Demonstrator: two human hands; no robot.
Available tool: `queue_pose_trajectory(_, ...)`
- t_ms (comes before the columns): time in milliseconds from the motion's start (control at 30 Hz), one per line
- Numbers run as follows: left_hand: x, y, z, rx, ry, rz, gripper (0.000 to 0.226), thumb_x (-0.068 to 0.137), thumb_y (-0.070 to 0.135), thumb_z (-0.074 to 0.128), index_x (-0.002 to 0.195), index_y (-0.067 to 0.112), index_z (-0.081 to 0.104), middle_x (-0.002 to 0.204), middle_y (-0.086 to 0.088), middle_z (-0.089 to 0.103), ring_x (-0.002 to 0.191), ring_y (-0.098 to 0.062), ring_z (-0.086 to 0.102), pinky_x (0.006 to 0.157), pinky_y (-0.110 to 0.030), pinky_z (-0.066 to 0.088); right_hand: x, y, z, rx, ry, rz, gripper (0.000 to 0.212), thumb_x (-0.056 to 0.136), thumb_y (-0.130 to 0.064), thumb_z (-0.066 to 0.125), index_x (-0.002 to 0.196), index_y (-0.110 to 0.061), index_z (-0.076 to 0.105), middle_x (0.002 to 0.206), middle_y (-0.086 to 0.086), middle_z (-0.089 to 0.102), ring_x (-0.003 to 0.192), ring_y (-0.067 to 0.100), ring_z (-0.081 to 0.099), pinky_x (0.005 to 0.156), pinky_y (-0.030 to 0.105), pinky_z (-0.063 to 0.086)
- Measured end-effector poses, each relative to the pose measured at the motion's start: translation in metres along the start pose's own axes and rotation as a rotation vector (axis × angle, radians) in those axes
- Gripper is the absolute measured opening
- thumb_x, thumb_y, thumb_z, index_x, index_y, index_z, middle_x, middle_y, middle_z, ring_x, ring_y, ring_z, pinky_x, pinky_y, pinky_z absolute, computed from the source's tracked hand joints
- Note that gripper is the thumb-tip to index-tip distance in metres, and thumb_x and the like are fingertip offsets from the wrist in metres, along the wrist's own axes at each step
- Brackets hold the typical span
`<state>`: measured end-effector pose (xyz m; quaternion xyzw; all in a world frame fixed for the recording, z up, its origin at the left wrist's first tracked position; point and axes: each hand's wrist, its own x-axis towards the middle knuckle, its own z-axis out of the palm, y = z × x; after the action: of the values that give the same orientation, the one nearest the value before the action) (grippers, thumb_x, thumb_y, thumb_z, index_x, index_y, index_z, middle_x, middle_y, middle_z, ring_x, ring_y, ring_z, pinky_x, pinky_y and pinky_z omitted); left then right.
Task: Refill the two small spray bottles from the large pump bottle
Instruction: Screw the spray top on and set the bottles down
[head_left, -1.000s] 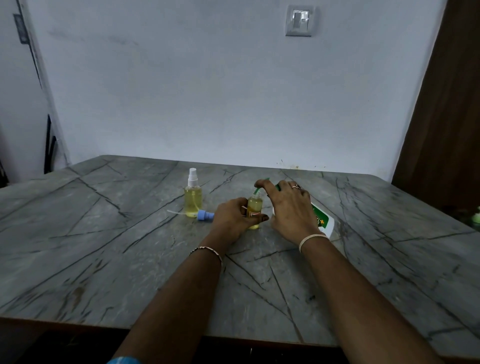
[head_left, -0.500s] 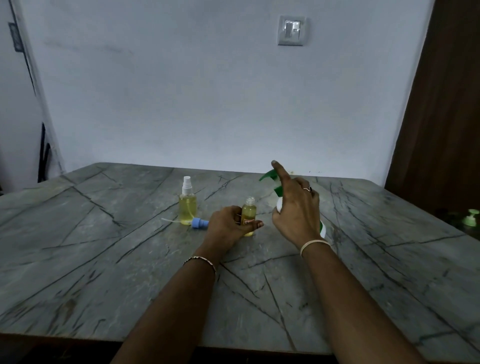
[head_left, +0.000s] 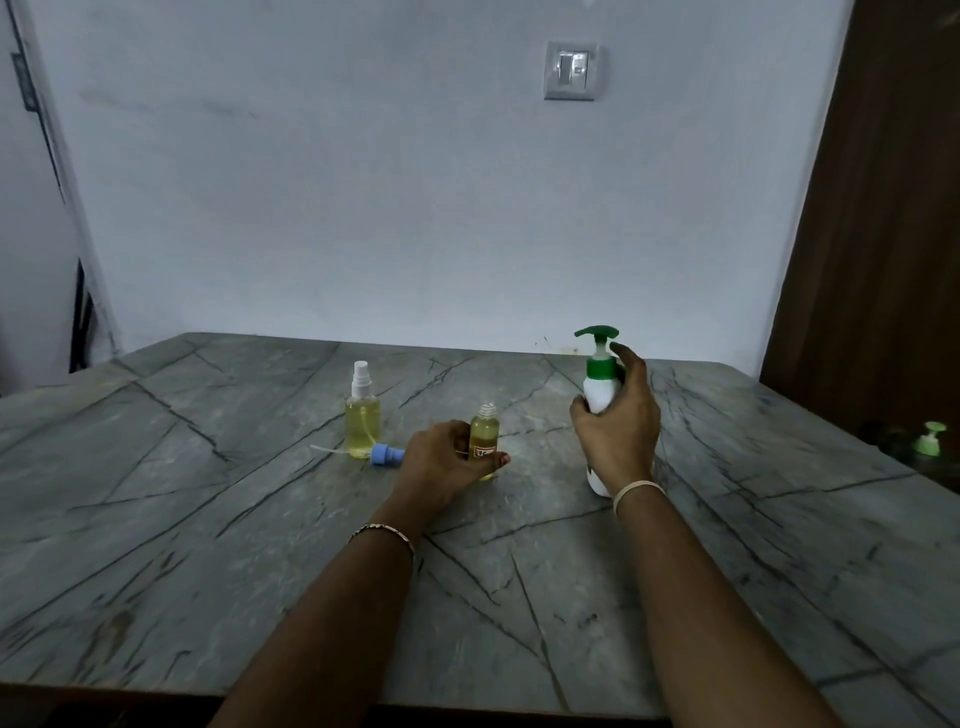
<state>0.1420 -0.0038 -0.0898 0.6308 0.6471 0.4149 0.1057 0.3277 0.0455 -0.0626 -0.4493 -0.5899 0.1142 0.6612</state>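
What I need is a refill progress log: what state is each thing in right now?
Small open bottle: upright, uncapped, nearly full, gripped by left hand.
Capped spray bottle: upright, white sprayer on, nearly full.
Blue sprayer cap: off, lying on the table.
Pump bottle: upright, pump on, gripped by right hand.

Left of the open bottle (head_left: 484, 434), the left hand (head_left: 441, 462) holding it, a blue cap (head_left: 387, 453) and a spray bottle (head_left: 362, 421) block the way. Right of it, bare table (head_left: 208, 545) runs to the pump bottle (head_left: 600, 395) in the right hand (head_left: 618, 431).
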Motion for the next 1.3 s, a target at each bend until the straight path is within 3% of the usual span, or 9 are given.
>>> queue_pose_trajectory(167,0.001,0.000,0.000,0.028,0.013,0.010,0.048,0.071,0.050,0.076,0.105,0.018,0.067,0.101,0.001,0.071,0.084,-0.003,0.060,0.076,-0.016,0.043,0.002,0.005,0.002,0.026,0.022,-0.007,0.062,0.072,-0.004,0.075,0.129,-0.016,0.053,0.116,0.006,0.064,0.102,0.024,0.061,0.088,0.035,0.050)
queue_pose_trajectory(500,0.003,0.002,-0.002,-0.001,-0.006,-0.027,0.054,0.069,0.045,0.079,0.111,0.015,0.064,0.105,0.001,0.069,0.088,-0.005,0.059,0.080,-0.017,0.043,0.002,0.005,0.000,0.107,0.072,0.090,0.068,0.073,-0.015,0.080,0.132,-0.016,0.049,0.121,0.005,0.061,0.102,0.020,0.058,0.084,0.027,0.044)
queue_pose_trajectory(700,0.003,0.006,-0.007,0.021,-0.029,-0.012,0.048,0.068,0.043,0.080,0.103,0.016,0.064,0.099,0.000,0.069,0.090,-0.011,0.062,0.079,-0.023,0.046,0.003,0.008,-0.001,0.129,0.127,0.128,0.073,0.071,-0.025,0.082,0.133,-0.017,0.045,0.126,0.005,0.059,0.109,0.022,0.058,0.094,0.043,0.050)
queue_pose_trajectory(833,-0.002,0.010,-0.013,0.021,-0.060,-0.019,0.047,0.068,0.041,0.081,0.103,0.014,0.065,0.098,-0.001,0.068,0.089,-0.011,0.061,0.079,-0.022,0.045,0.001,-0.003,-0.007,0.035,0.280,0.032,0.075,0.080,-0.040,0.071,0.141,-0.015,0.037,0.141,0.007,0.045,0.132,0.024,0.039,0.107,0.047,0.037)
queue_pose_trajectory(933,-0.009,0.009,-0.020,-0.003,-0.072,-0.023,0.048,0.066,0.041,0.083,0.101,0.014,0.066,0.097,-0.001,0.070,0.091,-0.013,0.064,0.084,-0.026,0.050,-0.002,-0.021,-0.009,-0.101,0.379,-0.103,0.068,0.082,-0.043,0.062,0.139,-0.017,0.036,0.143,0.007,0.040,0.134,0.027,0.032,0.106,0.050,0.031)
queue_pose_trajectory(1067,-0.026,0.003,-0.040,-0.054,-0.047,-0.022,0.043,0.063,0.039,0.085,0.094,0.014,0.068,0.091,-0.001,0.071,0.086,-0.014,0.066,0.081,-0.030,0.054,-0.017,-0.043,-0.001,-0.171,0.236,-0.302,0.056,0.083,-0.029,0.062,0.133,-0.017,0.041,0.137,0.010,0.042,0.129,0.028,0.036,0.102,0.042,0.028)
queue_pose_trajectory(1167,-0.038,-0.004,-0.062,-0.076,-0.040,-0.046,0.042,0.065,0.034,0.085,0.094,0.012,0.067,0.090,-0.003,0.070,0.085,-0.016,0.065,0.078,-0.029,0.053,-0.032,-0.055,0.013,-0.149,0.006,-0.449,0.045,0.081,-0.017,0.063,0.124,-0.014,0.050,0.119,0.007,0.054,0.113,0.025,0.049,0.092,0.040,0.043)
queue_pose_trajectory(1300,-0.048,-0.013,-0.087,-0.085,0.030,-0.088,0.042,0.063,0.034,0.086,0.095,0.014,0.067,0.086,0.005,0.068,0.081,-0.009,0.063,0.067,-0.015,0.045,-0.052,-0.065,0.041,-0.124,-0.353,-0.302,0.030,0.080,-0.019,0.065,0.109,-0.021,0.055,0.101,-0.003,0.057,0.098,0.019,0.055,0.076,0.037,0.051)
